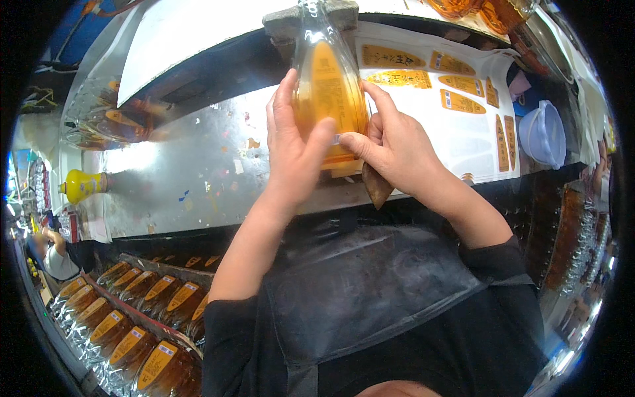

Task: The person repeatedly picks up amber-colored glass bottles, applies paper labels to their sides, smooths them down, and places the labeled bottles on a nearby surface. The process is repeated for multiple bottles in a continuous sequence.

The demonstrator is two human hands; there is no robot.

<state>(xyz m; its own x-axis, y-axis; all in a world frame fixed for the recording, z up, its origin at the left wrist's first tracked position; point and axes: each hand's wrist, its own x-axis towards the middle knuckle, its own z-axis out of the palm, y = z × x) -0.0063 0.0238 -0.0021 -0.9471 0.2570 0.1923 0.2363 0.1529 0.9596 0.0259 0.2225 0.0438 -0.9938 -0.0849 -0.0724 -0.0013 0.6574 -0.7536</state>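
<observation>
A clear glass bottle of amber liquid lies before me, its neck toward the far side on a grey padded rest. A long yellow-orange label bearing writing runs along its upper face. My left hand grips the bottle's left side, its blurred thumb over the lower part of the label. Along the right side lies my right hand, index finger against the glass and thumb at the label's lower end. A brown pointed piece shows below the right hand; whether it is held or supports the bottle I cannot tell.
Right of the bottle lies a white backing sheet with several yellow labels. A lilac bucket stands beyond it. Yellow container at the table's left; labelled bottles in crates lower left. A person is at far left.
</observation>
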